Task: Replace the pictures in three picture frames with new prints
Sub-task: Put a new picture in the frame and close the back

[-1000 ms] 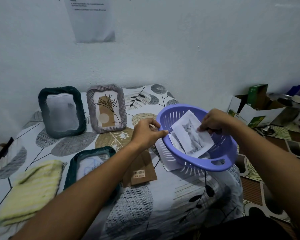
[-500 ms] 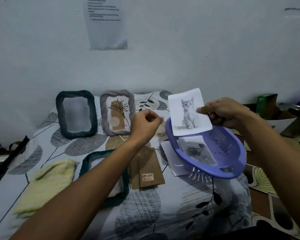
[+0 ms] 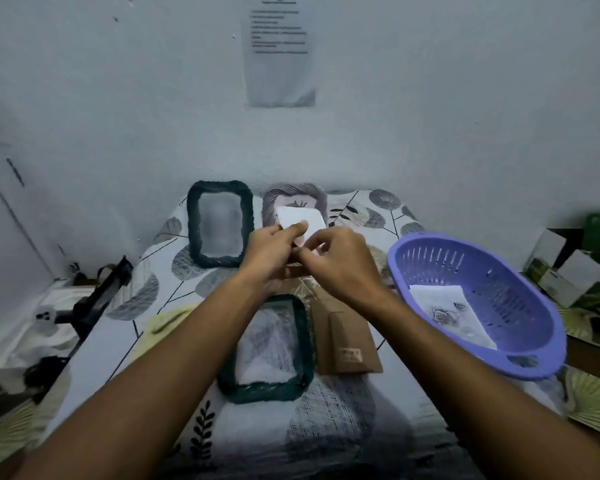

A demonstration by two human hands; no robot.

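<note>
Both hands hold a white print [image 3: 303, 220] up in front of me, its blank back toward the camera. My left hand [image 3: 272, 252] pinches its lower left part and my right hand [image 3: 338, 259] pinches its lower right part. Behind it a grey frame [image 3: 303, 195] with a plant picture leans on the wall, partly hidden. A dark green frame [image 3: 219, 223] leans beside it on the left. A second dark green frame [image 3: 267, 348] lies flat below my wrists, next to its brown backing board [image 3: 345, 341]. A purple basket [image 3: 478, 303] at the right holds another print [image 3: 452, 315].
The patterned tablecloth [image 3: 326, 417] covers the table against a white wall with a taped sheet [image 3: 279, 50]. A yellow cloth [image 3: 163, 323] lies at the left. Cardboard boxes [image 3: 568, 271] stand at the far right, and a dark strap and clutter [image 3: 94, 299] at the far left.
My right hand carried the cat print from the basket leftward to the middle. My left hand has taken hold of it too, and the print now shows its blank side.
</note>
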